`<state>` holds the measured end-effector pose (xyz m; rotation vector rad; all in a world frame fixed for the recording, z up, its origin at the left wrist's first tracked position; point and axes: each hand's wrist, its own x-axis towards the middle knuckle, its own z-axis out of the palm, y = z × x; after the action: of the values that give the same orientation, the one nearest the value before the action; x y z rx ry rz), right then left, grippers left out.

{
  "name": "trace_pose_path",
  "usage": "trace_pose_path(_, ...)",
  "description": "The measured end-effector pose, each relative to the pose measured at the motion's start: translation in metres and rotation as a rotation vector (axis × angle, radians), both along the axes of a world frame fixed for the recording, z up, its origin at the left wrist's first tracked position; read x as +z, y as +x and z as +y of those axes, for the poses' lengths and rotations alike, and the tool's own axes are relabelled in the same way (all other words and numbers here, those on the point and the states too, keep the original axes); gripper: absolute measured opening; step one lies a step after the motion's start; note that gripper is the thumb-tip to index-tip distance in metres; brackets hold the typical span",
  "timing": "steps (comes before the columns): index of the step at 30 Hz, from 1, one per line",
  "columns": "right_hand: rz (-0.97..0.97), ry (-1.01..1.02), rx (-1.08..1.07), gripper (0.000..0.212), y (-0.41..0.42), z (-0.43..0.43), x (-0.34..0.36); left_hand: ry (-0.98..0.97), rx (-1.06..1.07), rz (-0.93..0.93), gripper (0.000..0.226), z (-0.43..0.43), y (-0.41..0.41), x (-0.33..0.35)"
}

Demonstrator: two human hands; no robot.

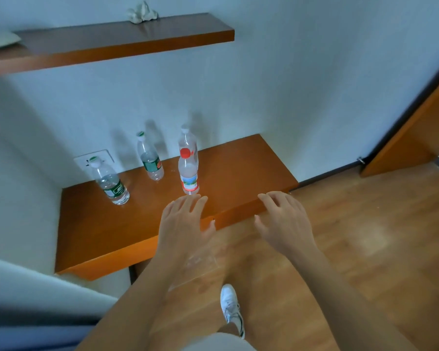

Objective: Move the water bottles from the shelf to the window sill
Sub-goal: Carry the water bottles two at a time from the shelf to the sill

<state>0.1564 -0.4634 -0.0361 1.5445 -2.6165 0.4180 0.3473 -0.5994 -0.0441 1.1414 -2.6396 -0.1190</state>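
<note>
Four water bottles stand upright on the low wooden shelf (238, 173) in the middle of the frame, all capped. Toward the left, just in front of a wall socket (86, 158), is the left green-label bottle (110, 182). Further back, near the wall, is the middle green-label bottle (150, 158). Both look only partly filled, with clear water in the lower part. Right of them stands the red-capped bottle (188, 173), misty inside, so its water level is hard to read. Directly behind it and largely hidden is the white-capped bottle (186, 139); I cannot tell what is in it.

The left hand (185, 224) hovers over the shelf's front edge, just short of the red-capped bottle. Its fingers are straight, slightly apart, and it holds nothing. The right hand (284, 221) hangs over the shelf's front right corner with its fingers loosely bent and spread, and it too holds nothing.

In the upper left, a higher shelf (127, 44) carries a crumpled white object (142, 12). A white shoe (232, 310) rests on the wooden floor (365, 236) at the bottom centre.
</note>
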Motion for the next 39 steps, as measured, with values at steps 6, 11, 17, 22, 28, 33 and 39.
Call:
trace_pose_path(6, 0.017, 0.049, 0.052, 0.053, -0.066, -0.091, -0.001, 0.052, 0.151, 0.034, 0.058, -0.073, -0.044, -0.009)
trace_pose_path(11, -0.008, 0.071, 0.134, 0.054, -0.101, -0.161, -0.010, 0.088, 0.333, -0.004, 0.061, -0.113, -0.038, -0.013)
trace_pose_path(17, -0.086, 0.091, 0.263, 0.052, -0.117, -0.228, -0.032, 0.218, 0.478, 0.033, 0.068, -0.134, -0.038, -0.037)
trace_pose_path(22, -0.209, 0.127, 0.352, 0.053, -0.131, -0.281, -0.049, 0.387, 0.581, 0.184, 0.080, -0.143, -0.049, -0.064)
trace_pose_path(28, -0.484, 0.200, 0.440, 0.064, -0.143, -0.346, -0.065, 0.533, 0.767, 0.359, 0.091, -0.160, -0.092, -0.067)
trace_pose_path(33, -0.698, 0.201, 0.499, 0.085, -0.132, -0.383, -0.077, 0.668, 0.889, 0.471, 0.104, -0.174, -0.115, -0.074)
trace_pose_path(39, -0.885, 0.167, 0.454, 0.100, -0.114, -0.401, -0.093, 0.696, 0.937, 0.601, 0.101, -0.178, -0.131, -0.089)
